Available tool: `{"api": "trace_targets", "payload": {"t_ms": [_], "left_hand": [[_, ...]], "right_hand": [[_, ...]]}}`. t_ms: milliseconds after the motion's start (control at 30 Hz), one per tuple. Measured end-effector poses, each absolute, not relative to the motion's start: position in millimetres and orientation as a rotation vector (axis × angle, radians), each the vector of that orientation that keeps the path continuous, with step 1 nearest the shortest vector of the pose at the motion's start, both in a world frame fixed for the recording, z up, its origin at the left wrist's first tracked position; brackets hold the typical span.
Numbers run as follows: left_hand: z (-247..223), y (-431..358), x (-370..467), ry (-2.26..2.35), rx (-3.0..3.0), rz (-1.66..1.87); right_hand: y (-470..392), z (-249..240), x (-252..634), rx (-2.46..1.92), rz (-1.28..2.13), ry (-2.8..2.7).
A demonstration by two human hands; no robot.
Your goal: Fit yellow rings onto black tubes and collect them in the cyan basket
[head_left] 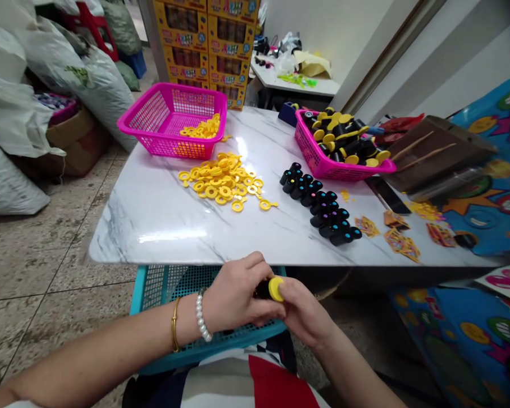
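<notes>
My left hand (238, 289), with a pearl bracelet and a gold bangle at its wrist, wraps round a small black cylinder (262, 290) just in front of the table edge. A round yellow cap (276, 289) sits at the cylinder's right end. My right hand (304, 311) presses its thumb and fingers on that cap. On the table, beyond my hands, lies a heap of yellow ring-shaped pieces (221, 178). To its right stand rows of black cylinders (318, 201) with coloured dots on their tops.
A pink basket (131, 127) holds yellow pieces; another pink basket (323, 170) is piled with black-and-yellow pieces. A teal basket (140, 289) sits below the table edge (123, 262). A phone (386, 194) and sticker pieces (402, 243) lie at the right. Yellow boxes (208, 48) are stacked behind.
</notes>
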State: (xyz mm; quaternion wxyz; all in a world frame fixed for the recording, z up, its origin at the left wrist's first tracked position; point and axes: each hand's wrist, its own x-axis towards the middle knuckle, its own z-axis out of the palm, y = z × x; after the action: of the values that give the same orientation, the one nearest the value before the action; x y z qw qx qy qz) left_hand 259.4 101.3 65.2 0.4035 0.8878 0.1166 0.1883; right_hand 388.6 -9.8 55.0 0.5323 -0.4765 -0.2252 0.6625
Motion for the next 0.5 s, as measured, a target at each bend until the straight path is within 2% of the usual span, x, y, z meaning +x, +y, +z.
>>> {"api": "trace_targets", "payload": {"t_ms": [67,167,267,400,500], "left_hand": [[74,103,259,0.184,2.271,0.445],[84,126,263,0.07,2.347,0.453],[85,168,279,0.31,2.508,0.598],[74,214,317,0.553,2.764,0.597],[67,223,344,0.506,2.91,0.499]], "right_hand": [[-14,55,389,-1.268,1.497,-0.714],[-22,42,389,-1.687,1.206,-1.062],[-27,21,387,-2.065,0.885,-1.361],[-25,15,386,-2.122,0.738,-1.57],[-22,27,389,-2.042,0.639,-1.573]]}}
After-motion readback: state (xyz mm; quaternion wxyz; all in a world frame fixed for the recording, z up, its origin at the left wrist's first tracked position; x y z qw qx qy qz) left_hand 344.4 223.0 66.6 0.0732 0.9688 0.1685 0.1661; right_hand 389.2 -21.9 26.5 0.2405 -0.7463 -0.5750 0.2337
